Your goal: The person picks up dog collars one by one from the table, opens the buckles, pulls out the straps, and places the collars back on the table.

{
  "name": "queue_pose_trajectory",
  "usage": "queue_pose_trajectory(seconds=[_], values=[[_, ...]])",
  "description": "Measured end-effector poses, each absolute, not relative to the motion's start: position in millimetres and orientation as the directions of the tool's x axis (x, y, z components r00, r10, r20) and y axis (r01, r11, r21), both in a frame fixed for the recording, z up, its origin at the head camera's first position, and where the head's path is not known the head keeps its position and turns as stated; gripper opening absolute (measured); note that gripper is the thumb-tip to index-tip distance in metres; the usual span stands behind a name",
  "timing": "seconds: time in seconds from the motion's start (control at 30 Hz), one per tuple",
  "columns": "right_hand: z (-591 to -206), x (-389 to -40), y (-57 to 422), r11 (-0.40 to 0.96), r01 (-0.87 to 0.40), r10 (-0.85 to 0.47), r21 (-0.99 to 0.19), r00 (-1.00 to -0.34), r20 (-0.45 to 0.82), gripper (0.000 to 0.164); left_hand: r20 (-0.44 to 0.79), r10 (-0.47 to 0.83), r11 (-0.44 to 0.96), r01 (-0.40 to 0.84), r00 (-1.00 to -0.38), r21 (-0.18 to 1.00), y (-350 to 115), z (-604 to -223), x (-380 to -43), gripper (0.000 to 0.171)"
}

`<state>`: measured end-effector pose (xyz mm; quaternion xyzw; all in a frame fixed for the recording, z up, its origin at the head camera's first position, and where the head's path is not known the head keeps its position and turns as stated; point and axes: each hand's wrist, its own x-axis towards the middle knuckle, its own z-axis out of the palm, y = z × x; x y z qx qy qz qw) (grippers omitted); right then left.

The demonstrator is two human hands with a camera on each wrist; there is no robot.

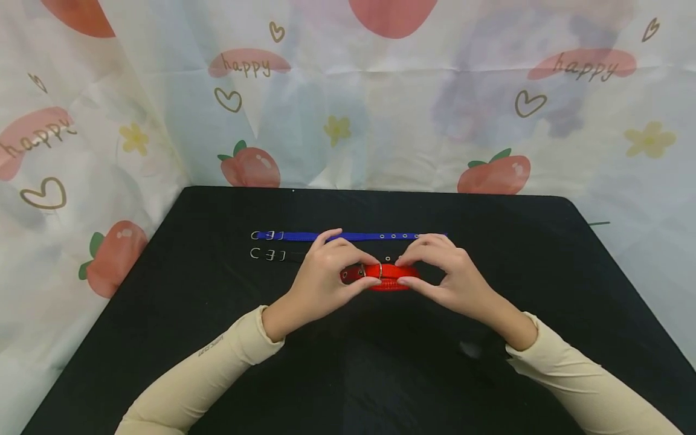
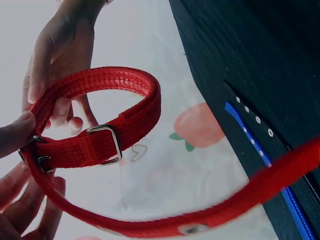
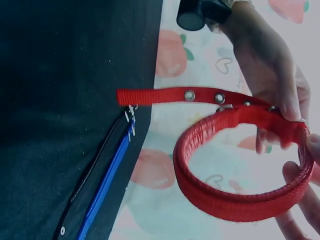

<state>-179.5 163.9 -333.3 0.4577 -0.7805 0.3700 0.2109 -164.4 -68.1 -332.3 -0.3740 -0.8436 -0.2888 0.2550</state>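
Note:
A red dog collar (image 1: 390, 284) is bent into a loop and held up between both hands. My left hand (image 1: 328, 272) pinches it between thumb and fingers beside the metal buckle. On the opposite side of the loop, my right hand (image 1: 448, 269) grips the band with thumb and fingertips. A free strap end with metal eyelets (image 3: 190, 95) sticks out past the left hand. In the left wrist view a metal D-ring (image 2: 114, 145) shows on the red band. The buckle is partly covered by the left fingers.
Behind the hands, a blue collar (image 1: 299, 236) lies straight across the black table (image 1: 244, 362). In front of it lies a black collar (image 1: 270, 255), partly hidden by the hands. A printed cloth (image 1: 380, 121) hangs behind the table and at its sides.

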Motion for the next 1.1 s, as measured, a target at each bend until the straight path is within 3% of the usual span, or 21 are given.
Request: queue_pose_trajectory(seconds=[0.23, 0.5, 0.67, 0.97, 1.1], values=[[-334, -179, 153, 0.199, -0.935, -0.541, -0.294, -0.355, 0.762, 0.032, 0.654, 0.523, 0.502, 0.817, -0.547, 0.282, -67, -332, -164, 0.023], [-338, -174, 150, 0.196, -0.890, -0.508, -0.412, -0.451, 0.733, 0.033, 0.675, 0.549, 0.499, 0.841, -0.493, 0.208, -65, -329, -163, 0.024], [-339, -173, 149, 0.175, -0.886, -0.493, -0.429, -0.456, 0.740, 0.030, 0.681, 0.555, 0.510, 0.842, -0.477, 0.174, -65, -330, -163, 0.024], [-332, -178, 155, 0.317, -0.933, -0.563, -0.168, -0.328, 0.759, 0.041, 0.698, 0.528, 0.550, 0.821, -0.484, 0.154, -69, -334, -164, 0.025], [-333, -177, 151, 0.326, -0.937, -0.525, -0.129, -0.293, 0.799, 0.040, 0.720, 0.508, 0.558, 0.818, -0.473, 0.143, -67, -336, -165, 0.024]])
